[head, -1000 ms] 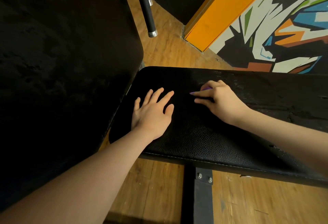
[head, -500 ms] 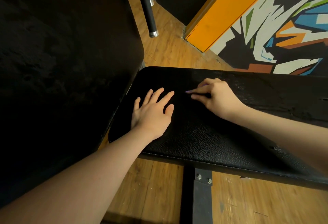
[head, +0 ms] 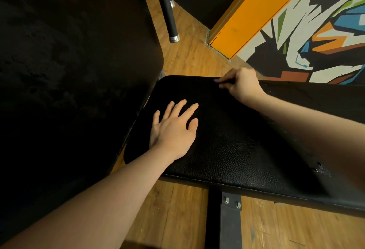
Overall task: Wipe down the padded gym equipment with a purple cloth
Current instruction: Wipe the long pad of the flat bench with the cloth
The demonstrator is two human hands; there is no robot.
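A black padded bench [head: 233,146] runs across the middle, its leather cracked toward the right. My left hand [head: 173,128] lies flat on the pad's near-left part, fingers straight and spread. My right hand [head: 240,83] sits at the pad's far edge with its fingers curled round a purple cloth [head: 216,80]. Only a small purple tip shows past the fingers; the rest of the cloth is hidden in the hand.
A large upright black pad [head: 69,71] fills the left side, close to the bench end. A black metal leg [head: 170,17] stands behind on the wooden floor [head: 187,59]. An orange post [head: 250,12] and painted wall [head: 316,41] lie beyond. The bench's steel support [head: 225,221] is below.
My right hand has slid with the cloth from the pad's middle away to its far edge. My left hand has stayed flat in place.
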